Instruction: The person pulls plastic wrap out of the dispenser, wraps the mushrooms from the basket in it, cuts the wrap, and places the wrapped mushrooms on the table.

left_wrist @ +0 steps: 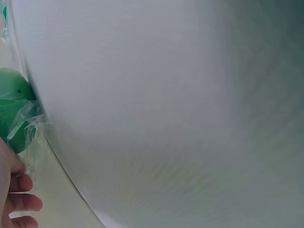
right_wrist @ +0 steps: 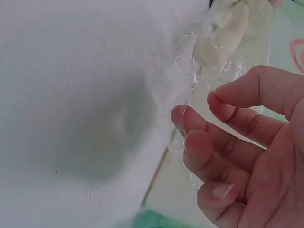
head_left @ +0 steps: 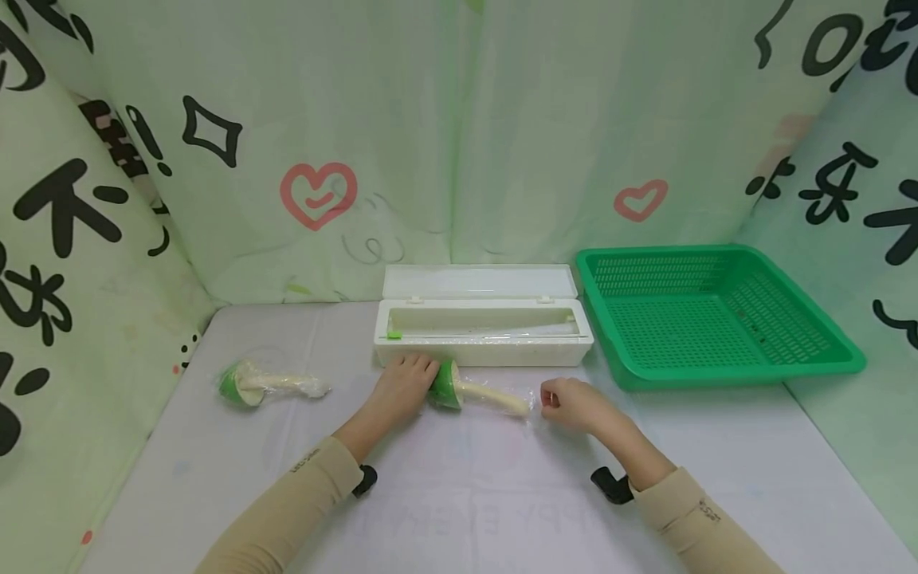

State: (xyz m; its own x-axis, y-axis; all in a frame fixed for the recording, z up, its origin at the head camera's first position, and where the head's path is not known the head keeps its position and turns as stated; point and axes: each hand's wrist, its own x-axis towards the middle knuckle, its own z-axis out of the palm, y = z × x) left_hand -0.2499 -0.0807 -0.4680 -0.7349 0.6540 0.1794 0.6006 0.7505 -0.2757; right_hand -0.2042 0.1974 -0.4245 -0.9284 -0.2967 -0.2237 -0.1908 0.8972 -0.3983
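A toy mushroom (head_left: 488,396) with a green cap and cream stem lies on its side in clear plastic wrap, cap to the left. My left hand (head_left: 407,387) is at the cap; in the left wrist view its thumb and finger pinch the gathered wrap (left_wrist: 35,126) beside the green dome (left_wrist: 14,90). Beyond the stem's end, my right hand (head_left: 577,406) holds thumb and fingertips together at the loose wrap. The right wrist view shows the film (right_wrist: 183,85) running along the curled fingers (right_wrist: 199,147), near the pale stem (right_wrist: 223,42).
Another wrapped green-capped mushroom (head_left: 251,384) lies at the left. Behind my hands stands a white wrap dispenser (head_left: 484,353), lid (head_left: 479,281) raised, with a small green slider (head_left: 394,335). A green basket (head_left: 746,373) sits at the back right, near patterned curtains (head_left: 402,159).
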